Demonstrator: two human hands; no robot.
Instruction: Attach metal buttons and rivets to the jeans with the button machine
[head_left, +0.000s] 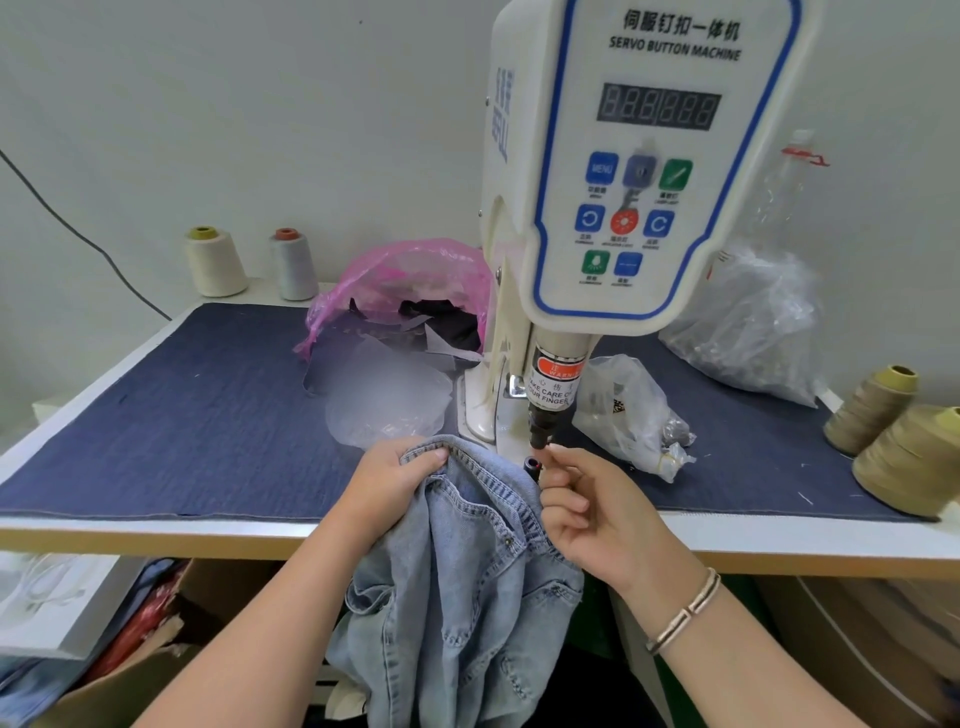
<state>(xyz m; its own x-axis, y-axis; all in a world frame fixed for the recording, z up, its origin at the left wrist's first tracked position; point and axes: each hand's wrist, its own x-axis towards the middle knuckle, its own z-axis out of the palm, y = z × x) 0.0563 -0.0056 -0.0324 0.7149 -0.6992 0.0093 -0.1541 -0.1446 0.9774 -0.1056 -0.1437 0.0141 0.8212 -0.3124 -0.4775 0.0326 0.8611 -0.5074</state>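
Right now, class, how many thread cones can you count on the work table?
4. A cream cone and a grey cone stand back left; two tan cones sit far right. Others may be hidden.

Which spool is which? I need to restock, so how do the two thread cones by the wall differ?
The left cone is cream with a yellow-green core and looks wider; the right cone is pale grey with a reddish-brown core and looks slimmer. Both stand upright, apart, beside the pink bag.
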